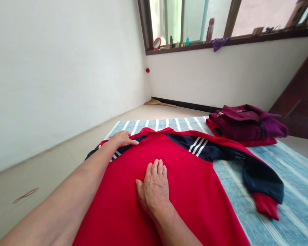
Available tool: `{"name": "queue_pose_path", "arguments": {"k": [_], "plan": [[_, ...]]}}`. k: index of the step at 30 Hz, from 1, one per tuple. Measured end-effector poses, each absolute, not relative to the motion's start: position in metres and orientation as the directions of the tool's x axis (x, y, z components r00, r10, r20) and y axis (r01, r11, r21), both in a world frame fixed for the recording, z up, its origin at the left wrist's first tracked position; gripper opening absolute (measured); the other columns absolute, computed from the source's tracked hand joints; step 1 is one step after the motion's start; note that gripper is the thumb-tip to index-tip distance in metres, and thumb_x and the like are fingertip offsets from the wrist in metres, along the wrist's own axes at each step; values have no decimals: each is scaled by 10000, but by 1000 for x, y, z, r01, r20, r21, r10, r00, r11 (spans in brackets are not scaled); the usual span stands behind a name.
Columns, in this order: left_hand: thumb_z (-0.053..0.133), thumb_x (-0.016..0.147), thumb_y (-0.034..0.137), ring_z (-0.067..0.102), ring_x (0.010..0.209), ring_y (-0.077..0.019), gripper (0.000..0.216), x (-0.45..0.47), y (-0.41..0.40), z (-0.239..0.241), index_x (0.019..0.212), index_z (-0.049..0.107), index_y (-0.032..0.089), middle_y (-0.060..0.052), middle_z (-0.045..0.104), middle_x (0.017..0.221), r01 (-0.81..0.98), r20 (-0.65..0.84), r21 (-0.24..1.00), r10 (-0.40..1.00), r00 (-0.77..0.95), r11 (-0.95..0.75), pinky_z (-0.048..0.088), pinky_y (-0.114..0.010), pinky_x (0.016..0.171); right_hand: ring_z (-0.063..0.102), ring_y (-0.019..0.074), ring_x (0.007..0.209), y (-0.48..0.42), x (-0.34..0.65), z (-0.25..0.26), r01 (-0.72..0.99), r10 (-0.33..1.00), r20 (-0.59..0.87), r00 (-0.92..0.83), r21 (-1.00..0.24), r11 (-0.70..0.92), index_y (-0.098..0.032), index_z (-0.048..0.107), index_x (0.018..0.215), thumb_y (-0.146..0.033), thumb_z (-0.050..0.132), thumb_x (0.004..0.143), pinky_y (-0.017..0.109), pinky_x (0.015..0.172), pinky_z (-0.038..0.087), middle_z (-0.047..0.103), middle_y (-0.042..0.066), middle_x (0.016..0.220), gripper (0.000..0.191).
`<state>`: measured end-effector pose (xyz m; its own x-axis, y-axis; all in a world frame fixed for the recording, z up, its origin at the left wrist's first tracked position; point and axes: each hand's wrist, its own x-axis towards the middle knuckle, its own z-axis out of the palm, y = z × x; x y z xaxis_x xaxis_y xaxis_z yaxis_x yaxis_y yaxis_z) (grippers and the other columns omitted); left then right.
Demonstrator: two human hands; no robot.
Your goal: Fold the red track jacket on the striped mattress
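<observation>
A red jacket (190, 191) with navy shoulders and white stripes lies spread out, back side up, its collar toward the far edge. My left hand (122, 139) rests on its left shoulder, fingers extended and thumb apart. Flat on the middle of the back lies my right hand (155, 186), palm down with fingers stretched. The right sleeve (263, 174) reaches out to the right and ends in a red cuff. Most of the left sleeve is hidden behind my left arm.
Under the jacket is a blue-and-white striped sheet (295, 208). Folded maroon and red clothes (246, 124) are stacked at the far right. A broom (159, 103) lies on the floor by the wall corner. Bottles and a red-rimmed mirror (157, 43) stand on the windowsill.
</observation>
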<state>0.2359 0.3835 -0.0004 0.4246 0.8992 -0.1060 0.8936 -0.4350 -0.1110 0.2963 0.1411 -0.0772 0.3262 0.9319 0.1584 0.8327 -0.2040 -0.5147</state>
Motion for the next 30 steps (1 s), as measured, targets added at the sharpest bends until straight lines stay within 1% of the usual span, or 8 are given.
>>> {"name": "queue_pose_path", "arguments": {"k": [3, 6, 11, 16, 18, 21, 25, 30], "plan": [[565, 649, 645, 622, 946, -263, 633, 229, 387, 1, 1073, 653, 184, -84, 704, 971, 889, -92, -41, 888, 451, -455, 437, -259, 703, 143, 390, 1350, 142, 296, -78, 837, 933, 163, 321, -510, -198, 20, 387, 1359, -435, 474, 874, 495, 1087, 133, 276, 286, 1427, 671], [553, 674, 601, 640, 832, -231, 493, 226, 387, 1, 935, 694, 206, -35, 711, 797, 884, -76, -42, 884, 462, -466, 424, -241, 636, 150, 397, 1347, 142, 296, -79, 837, 933, 164, 321, -509, -198, 23, 392, 1356, -431, 483, 868, 496, 1086, 133, 284, 292, 1421, 672], [578, 667, 482, 623, 869, -238, 336, 229, 387, -3, 835, 692, 215, -38, 702, 824, 894, 6, -78, 897, 443, -441, 408, -245, 610, 155, 397, 1346, 143, 296, -80, 838, 929, 177, 326, -509, -197, 20, 401, 1352, -438, 486, 865, 497, 1086, 140, 290, 289, 1420, 674], [530, 681, 309, 627, 729, -184, 196, 234, 389, -4, 772, 683, 226, 19, 683, 707, 882, -7, -82, 885, 466, -465, 406, -221, 563, 161, 397, 1345, 143, 297, -79, 840, 931, 170, 322, -506, -198, 24, 396, 1354, -439, 489, 864, 501, 1084, 152, 290, 289, 1420, 680], [518, 670, 246, 631, 762, -195, 199, 236, 388, -3, 782, 681, 222, 2, 696, 762, 880, 6, -109, 885, 465, -461, 415, -228, 585, 159, 398, 1345, 142, 297, -78, 840, 932, 170, 321, -506, -196, 28, 393, 1354, -435, 485, 868, 501, 1084, 153, 291, 291, 1419, 678], [489, 682, 180, 617, 899, -256, 260, 240, 384, -5, 861, 677, 198, -74, 695, 922, 882, 82, -180, 887, 455, -436, 429, -304, 719, 159, 400, 1344, 143, 297, -78, 840, 933, 170, 318, -506, -195, 32, 397, 1350, -433, 493, 864, 501, 1084, 157, 292, 295, 1416, 679], [462, 730, 142, 550, 1021, -316, 299, 246, 373, -14, 962, 651, 140, -145, 658, 988, 867, 195, -264, 857, 476, -422, 329, -456, 908, 171, 401, 1342, 143, 297, -80, 843, 931, 181, 318, -503, -190, 31, 406, 1345, -435, 506, 855, 506, 1079, 174, 300, 298, 1411, 683], [399, 780, 100, 465, 1085, -325, 298, 251, 362, -23, 959, 636, 104, -181, 595, 1064, 864, 272, -296, 831, 485, -407, 325, -450, 880, 184, 401, 1338, 143, 297, -81, 848, 927, 199, 316, -498, -182, 28, 410, 1344, -433, 496, 856, 508, 1076, 181, 306, 291, 1411, 677]]}}
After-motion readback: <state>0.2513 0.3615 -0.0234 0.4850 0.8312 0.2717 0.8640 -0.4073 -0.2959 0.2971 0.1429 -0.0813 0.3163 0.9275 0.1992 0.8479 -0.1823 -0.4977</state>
